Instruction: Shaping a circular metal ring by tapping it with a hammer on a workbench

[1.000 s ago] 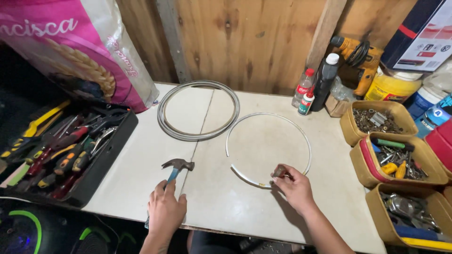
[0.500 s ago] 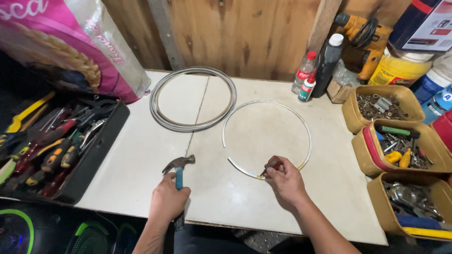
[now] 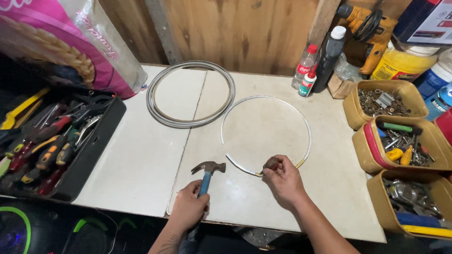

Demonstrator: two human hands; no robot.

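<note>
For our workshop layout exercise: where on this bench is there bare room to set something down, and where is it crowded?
Bare bench top lies between the black tool tray and the hammer in the left hand, below the coiled hoop. Another patch sits inside the open white ring. The right edge is crowded: three tan bins and bottles.

The hammer handle's lower part is hidden inside the left hand. The small dark piece at the ring is mostly covered by the right hand, perhaps a punch. The bag and the lowest tub are cut off by the edges.
</note>
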